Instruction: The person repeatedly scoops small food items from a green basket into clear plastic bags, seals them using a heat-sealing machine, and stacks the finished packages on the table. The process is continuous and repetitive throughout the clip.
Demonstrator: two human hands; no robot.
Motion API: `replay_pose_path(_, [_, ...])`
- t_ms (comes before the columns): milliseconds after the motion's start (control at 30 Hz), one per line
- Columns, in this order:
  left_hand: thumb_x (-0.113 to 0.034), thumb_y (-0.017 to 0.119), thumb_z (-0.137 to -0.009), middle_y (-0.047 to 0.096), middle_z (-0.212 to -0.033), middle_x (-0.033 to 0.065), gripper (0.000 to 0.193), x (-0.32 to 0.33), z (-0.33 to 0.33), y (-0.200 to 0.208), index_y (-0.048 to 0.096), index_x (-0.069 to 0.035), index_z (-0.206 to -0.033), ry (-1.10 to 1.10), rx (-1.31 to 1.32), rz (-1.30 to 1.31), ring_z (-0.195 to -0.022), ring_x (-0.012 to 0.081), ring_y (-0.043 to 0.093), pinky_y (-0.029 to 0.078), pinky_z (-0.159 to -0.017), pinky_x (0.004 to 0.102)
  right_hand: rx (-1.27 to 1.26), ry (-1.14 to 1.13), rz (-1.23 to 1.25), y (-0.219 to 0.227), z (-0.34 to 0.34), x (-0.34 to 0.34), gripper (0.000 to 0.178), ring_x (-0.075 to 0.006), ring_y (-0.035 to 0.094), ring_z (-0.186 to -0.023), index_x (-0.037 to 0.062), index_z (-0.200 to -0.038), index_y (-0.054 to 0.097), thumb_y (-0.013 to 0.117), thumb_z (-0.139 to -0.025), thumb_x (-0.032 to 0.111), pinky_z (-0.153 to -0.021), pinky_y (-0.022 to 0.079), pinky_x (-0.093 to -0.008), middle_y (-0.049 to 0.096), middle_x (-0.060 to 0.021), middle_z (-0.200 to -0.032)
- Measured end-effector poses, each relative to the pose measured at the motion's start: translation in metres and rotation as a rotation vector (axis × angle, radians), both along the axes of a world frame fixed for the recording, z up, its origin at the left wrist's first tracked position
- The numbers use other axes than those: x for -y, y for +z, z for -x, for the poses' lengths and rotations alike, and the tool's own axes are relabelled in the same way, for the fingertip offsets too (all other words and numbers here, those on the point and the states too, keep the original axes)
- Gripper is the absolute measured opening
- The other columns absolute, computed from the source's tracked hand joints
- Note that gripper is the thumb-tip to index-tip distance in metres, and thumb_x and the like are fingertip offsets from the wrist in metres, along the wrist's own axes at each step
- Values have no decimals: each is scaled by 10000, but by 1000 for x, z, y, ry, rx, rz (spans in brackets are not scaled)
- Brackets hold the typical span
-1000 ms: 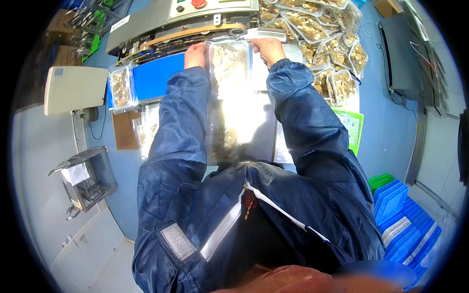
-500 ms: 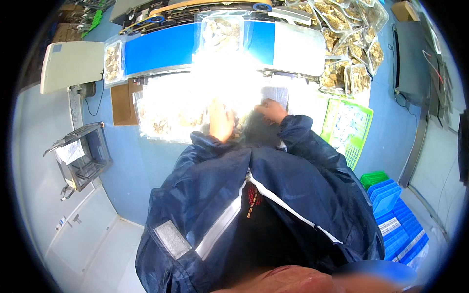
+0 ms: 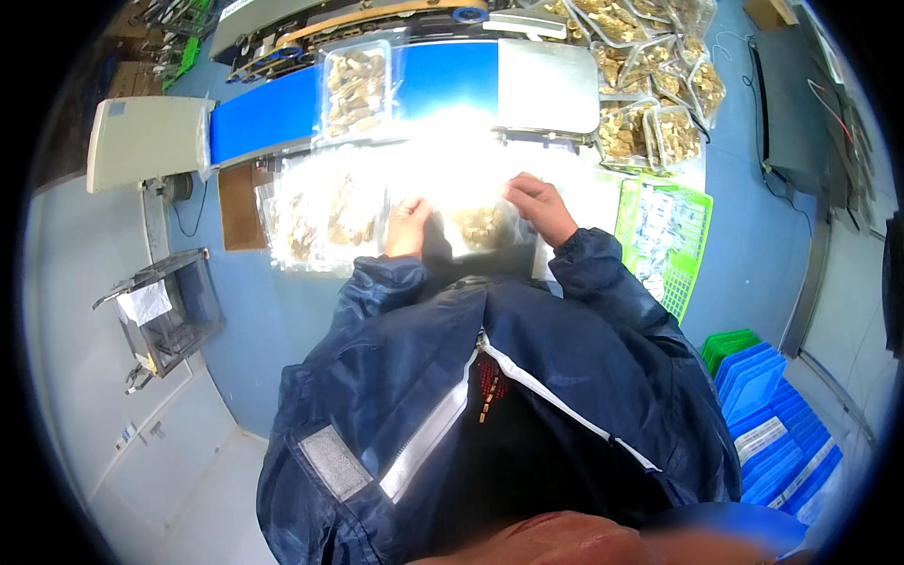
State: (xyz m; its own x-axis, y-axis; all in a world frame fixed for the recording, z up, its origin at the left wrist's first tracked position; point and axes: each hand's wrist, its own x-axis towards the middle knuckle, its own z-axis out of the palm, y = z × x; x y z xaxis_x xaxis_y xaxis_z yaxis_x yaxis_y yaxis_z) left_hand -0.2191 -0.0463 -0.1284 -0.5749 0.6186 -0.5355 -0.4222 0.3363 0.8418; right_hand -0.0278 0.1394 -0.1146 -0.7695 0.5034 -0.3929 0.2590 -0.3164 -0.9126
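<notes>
Between my hands lies a clear plastic pack (image 3: 480, 226) of pale brown pieces, its upper part washed out by strong glare. My right hand (image 3: 541, 207) pinches the pack's upper right edge, thumb and fingers together. At its left side, my left hand (image 3: 407, 229) has its fingers closed on the plastic edge, partly lost in the glare. Left of that hand, more clear packs (image 3: 353, 217) with similar pieces lie side by side on the bright worktop. Beyond, another filled pack (image 3: 356, 89) sits on a blue conveyor belt (image 3: 259, 115).
At the far right, many filled packs (image 3: 650, 104) are heaped beside a pale metal plate (image 3: 548, 87). A green basket (image 3: 692, 247) holding small packets stands right of my right hand. Blue crates (image 3: 782, 443) are stacked lower right; a metal frame (image 3: 165, 311) stands left.
The pack on the belt has moved left, and the one at the belt's left end is gone from view. My right hand has shifted right; a filled pack now shows between my hands.
</notes>
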Motion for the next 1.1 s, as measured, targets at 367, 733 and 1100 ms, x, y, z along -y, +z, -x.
replay_pose_path(367, [-218,595,-948,635,-1153,169,275,-144,18,115,588,2,-1112,-15,230,-437,-1039,226,613,469,-956,360,-207,-347,-313,112,23,-88,214,-79,503,-745,12,-907,683,612,-929,212,-681,403,-237,584,8,-769])
replay_pose_path(733, [-145,549,-953,679,-1031,111,211,-274,63,32,612,15,-1075,-37,225,-277,-942,197,643,507,-848,334,-136,-797,140,51,54,-177,181,-82,377,-438,54,-785,631,632,-894,199,-397,269,-259,529,22,-630])
replay_pose_path(1100, [-126,542,-946,672,-976,100,203,-286,72,42,602,25,-1069,102,246,-212,-849,194,633,503,-754,312,-104,-727,118,16,82,-208,212,-100,406,-430,29,-801,662,634,-887,220,-380,284,-267,547,0,-643])
